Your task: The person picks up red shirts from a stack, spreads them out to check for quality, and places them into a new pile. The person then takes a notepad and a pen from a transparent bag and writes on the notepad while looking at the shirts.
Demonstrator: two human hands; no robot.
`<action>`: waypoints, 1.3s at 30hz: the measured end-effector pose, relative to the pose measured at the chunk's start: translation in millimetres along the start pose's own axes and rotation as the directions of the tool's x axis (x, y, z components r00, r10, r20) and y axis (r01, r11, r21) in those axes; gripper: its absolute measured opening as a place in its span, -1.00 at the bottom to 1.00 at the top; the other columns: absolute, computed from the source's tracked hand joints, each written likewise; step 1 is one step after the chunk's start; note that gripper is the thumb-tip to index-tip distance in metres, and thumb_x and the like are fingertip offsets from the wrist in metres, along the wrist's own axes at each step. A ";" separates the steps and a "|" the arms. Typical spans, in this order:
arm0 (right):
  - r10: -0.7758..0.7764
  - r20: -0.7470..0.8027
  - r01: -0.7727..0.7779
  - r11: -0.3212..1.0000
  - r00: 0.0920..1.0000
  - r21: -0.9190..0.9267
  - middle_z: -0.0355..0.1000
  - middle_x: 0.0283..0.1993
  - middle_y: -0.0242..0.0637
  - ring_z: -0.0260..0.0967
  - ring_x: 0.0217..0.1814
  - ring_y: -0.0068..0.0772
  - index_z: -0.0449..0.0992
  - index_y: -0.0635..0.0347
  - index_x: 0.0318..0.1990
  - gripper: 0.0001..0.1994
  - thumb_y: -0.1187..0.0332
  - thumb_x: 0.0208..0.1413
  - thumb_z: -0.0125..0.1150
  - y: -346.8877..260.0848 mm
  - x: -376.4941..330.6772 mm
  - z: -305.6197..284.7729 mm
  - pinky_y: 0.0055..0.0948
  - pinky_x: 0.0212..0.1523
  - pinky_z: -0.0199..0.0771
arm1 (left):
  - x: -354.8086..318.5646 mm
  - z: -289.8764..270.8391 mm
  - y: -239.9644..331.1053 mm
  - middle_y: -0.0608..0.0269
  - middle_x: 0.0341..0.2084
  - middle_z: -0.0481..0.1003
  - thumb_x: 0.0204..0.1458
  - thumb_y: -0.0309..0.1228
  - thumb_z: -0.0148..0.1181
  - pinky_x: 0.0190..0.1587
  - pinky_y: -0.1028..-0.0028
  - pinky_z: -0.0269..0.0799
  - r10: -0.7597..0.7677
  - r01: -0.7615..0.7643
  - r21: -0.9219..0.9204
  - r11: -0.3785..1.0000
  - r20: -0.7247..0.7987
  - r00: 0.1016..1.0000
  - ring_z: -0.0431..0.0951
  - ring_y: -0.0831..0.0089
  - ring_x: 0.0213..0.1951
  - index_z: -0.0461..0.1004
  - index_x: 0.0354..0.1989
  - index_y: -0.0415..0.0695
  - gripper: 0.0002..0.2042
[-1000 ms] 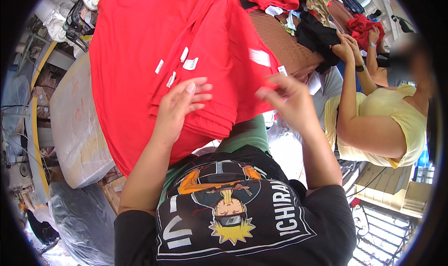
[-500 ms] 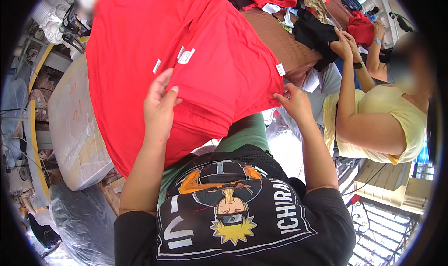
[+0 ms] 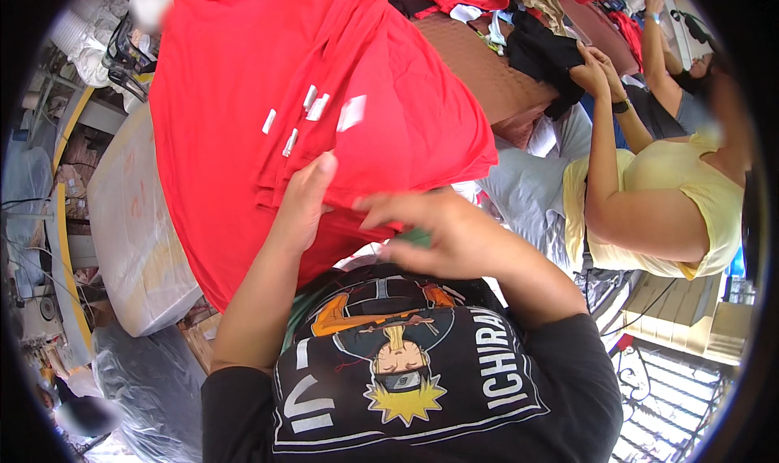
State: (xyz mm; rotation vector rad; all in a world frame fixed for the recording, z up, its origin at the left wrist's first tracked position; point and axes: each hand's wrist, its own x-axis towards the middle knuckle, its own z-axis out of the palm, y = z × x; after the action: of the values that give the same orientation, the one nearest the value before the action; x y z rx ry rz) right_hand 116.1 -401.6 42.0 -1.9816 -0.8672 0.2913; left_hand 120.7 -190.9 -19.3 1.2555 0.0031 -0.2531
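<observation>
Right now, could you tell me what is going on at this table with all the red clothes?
A person in a black printed shirt is handling a stack of red T-shirts with white neck labels. The left hand lies flat on the stack's near edge, while the right hand sits just beside it, over the lower hem; whether it pinches fabric is unclear. To the right, a co-worker in a yellow top handles a black garment on the brown table.

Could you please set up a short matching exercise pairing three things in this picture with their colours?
Things:
1. stack of shirts under the left hand
2. top of the person at the right
3. garment that person's hand grips

Colours:
a. black
b. red
c. yellow

Pairs: 1-b, 2-c, 3-a
</observation>
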 end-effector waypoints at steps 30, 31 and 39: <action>-0.191 -0.353 0.111 0.966 0.916 -0.235 0.49 -0.30 -0.18 0.48 -0.25 -0.14 0.46 0.19 -0.26 -0.84 0.44 -0.03 0.22 46.8 25.3 64.9 -0.29 -0.23 0.49 | 1.6 -25.6 -19.3 0.22 -0.31 0.49 0.05 -0.32 0.19 -0.11 0.53 0.33 0.176 -0.145 0.528 0.837 -0.008 0.984 0.45 0.52 -0.24 0.49 -0.18 -0.32 -0.71; -0.208 -0.312 0.135 0.962 0.927 -0.239 0.49 -0.28 -0.19 0.47 -0.23 -0.15 0.47 0.20 -0.26 -0.84 0.44 -0.03 0.21 49.1 27.6 69.6 -0.27 -0.20 0.48 | 3.8 -20.3 -19.0 0.21 -0.32 0.48 0.02 -0.28 0.22 -0.13 0.53 0.33 0.159 -0.112 0.538 0.835 -0.041 0.986 0.46 0.50 -0.25 0.49 -0.19 -0.32 -0.68; -0.066 -0.707 -0.315 0.863 0.704 -0.395 0.49 -0.23 -0.14 0.45 -0.14 -0.10 0.50 0.20 -0.18 -0.77 0.40 -0.04 0.27 118.4 -15.3 -20.4 -0.30 -0.08 0.42 | 0.8 -27.7 -28.1 0.26 -0.29 0.53 0.05 -0.35 0.21 -0.22 0.58 0.38 0.078 -0.033 0.237 0.971 -0.183 0.980 0.46 0.66 -0.25 0.49 -0.20 -0.34 -0.72</action>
State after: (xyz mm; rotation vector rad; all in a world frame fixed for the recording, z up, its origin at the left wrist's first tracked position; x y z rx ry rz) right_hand 169.9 -464.0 -46.8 -2.3551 -0.2930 -0.6693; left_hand 119.8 -173.0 -54.5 1.5082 0.1063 -0.0837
